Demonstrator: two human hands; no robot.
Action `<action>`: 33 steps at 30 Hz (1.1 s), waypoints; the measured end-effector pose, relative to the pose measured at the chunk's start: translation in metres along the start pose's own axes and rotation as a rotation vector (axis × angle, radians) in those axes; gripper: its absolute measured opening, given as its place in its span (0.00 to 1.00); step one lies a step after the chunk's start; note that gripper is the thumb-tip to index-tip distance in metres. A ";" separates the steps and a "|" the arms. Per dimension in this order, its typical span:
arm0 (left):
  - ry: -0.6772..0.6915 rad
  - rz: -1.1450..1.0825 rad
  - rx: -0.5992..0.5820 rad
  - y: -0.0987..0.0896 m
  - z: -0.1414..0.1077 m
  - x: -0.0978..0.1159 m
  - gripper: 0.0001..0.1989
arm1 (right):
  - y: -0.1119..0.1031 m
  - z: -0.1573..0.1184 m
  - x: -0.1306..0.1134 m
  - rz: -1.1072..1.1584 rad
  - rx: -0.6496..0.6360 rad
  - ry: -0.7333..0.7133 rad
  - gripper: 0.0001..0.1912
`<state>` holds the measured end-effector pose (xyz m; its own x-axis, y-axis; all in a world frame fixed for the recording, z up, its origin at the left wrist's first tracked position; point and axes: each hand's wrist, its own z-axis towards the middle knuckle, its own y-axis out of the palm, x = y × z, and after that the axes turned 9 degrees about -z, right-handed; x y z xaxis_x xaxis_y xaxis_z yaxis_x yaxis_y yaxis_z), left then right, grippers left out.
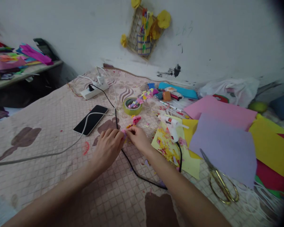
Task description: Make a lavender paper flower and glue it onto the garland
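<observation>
My left hand (111, 142) and my right hand (137, 136) meet above the middle of the cloth-covered table. The fingers of both are closed in a pinch around a small pink-purple paper piece (124, 133). Most of that piece is hidden by the fingers. Just beyond my fingertips shows a red and orange paper decoration (136, 120); whether it joins the held piece I cannot tell. Farther back, a stick covered in small coloured paper flowers (143, 98) rests on a roll of tape (132, 108). A white glue gun (171, 124) lies right of my right hand, on paper scraps.
A phone (91, 120) lies to the left, crossed by a white cable (68, 149). Behind it is a power strip (94, 91). A black cord (142, 178) runs under my hands. Gold-handled scissors (219, 181) and coloured sheets (224, 145) are at right.
</observation>
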<state>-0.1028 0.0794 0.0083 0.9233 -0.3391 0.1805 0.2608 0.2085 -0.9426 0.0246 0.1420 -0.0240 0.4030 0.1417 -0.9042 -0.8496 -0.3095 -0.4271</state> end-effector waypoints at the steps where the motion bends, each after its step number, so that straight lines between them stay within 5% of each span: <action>1: -0.012 -0.014 0.006 0.000 -0.001 0.000 0.05 | 0.000 0.000 0.000 -0.002 -0.001 -0.001 0.10; 15: -0.031 -0.134 0.141 0.001 -0.005 -0.001 0.02 | -0.002 -0.001 -0.001 -0.021 -0.018 0.027 0.11; 33: -0.055 -0.265 0.141 0.006 -0.003 -0.010 0.02 | 0.000 -0.003 0.004 -0.023 0.008 0.003 0.13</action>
<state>-0.1117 0.0815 -0.0004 0.8306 -0.3496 0.4334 0.5277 0.2459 -0.8131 0.0267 0.1401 -0.0275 0.4233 0.1455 -0.8942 -0.8429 -0.2985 -0.4476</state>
